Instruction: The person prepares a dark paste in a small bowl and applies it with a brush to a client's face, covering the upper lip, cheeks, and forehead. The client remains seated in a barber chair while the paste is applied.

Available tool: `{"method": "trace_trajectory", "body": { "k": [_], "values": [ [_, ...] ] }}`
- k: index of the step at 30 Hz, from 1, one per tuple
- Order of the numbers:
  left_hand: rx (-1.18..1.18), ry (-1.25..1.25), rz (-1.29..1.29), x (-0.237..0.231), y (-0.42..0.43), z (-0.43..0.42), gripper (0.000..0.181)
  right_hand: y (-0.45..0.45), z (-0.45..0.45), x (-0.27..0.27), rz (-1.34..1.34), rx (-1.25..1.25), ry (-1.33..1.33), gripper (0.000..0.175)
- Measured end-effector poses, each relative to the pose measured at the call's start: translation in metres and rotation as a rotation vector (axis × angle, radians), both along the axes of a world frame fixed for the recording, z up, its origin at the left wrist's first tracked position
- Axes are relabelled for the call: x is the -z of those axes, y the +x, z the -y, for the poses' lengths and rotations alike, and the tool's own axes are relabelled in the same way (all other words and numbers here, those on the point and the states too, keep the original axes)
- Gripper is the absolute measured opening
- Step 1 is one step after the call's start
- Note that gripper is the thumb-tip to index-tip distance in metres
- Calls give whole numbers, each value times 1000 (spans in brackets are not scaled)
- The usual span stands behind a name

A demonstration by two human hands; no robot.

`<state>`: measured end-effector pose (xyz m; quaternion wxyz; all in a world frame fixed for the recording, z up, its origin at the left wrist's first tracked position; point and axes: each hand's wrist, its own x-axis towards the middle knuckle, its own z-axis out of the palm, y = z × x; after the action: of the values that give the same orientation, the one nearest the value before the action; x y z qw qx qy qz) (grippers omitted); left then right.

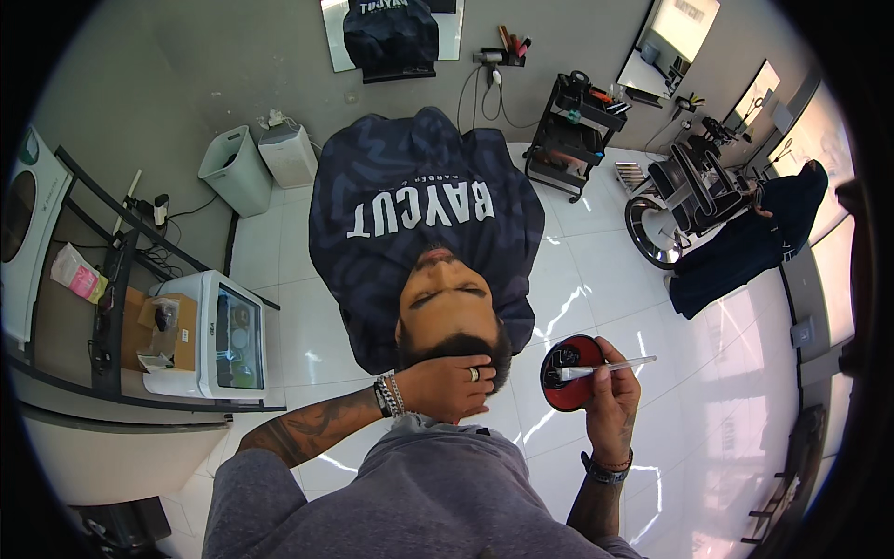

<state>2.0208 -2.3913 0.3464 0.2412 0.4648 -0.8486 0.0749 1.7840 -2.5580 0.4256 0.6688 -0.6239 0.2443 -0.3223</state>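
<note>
A person leans back before me, head up against my front, draped in a dark barber cape (426, 161) that bears large white writing. Across the top of the person's dark hair (457, 346) lies my left hand (447, 388), palm down, with a ring and bracelets on it. Its thumb is hidden. To the right of the head, my right hand (613, 388) grips a small bowl (576, 397), red inside with a black rim. Under the same hand's thumb, a clear-handled flat brush (632, 363) lies across the bowl, bristle end over dark, glossy paste (559, 363).
Ahead right stands a black trolley (576, 140) with tools. Another person in dark clothes (747, 241) is by a barber chair (691, 192). At left are a metal rack (167, 244), a white glass-door cabinet (209, 335), a bin (237, 171) and a white appliance (290, 154).
</note>
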Motion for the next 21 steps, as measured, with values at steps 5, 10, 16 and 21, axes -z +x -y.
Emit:
{"method": "trace_trajectory", "body": {
  "k": [5,10,16,21],
  "values": [
    [7,-147,-174,-23,25,-12,12,2,-6,-7,-4,61,-29,53],
    [-357,-48,-40,-31,90,35,36,3,-15,-8,-45,121,-33,53],
    [-168,85,39,-18,70,47,36,1,-23,-5,-7,139,-28,53],
    [-38,86,3,2,48,37,31,6,-29,-7,-12,145,-29,54]
  ]
}}
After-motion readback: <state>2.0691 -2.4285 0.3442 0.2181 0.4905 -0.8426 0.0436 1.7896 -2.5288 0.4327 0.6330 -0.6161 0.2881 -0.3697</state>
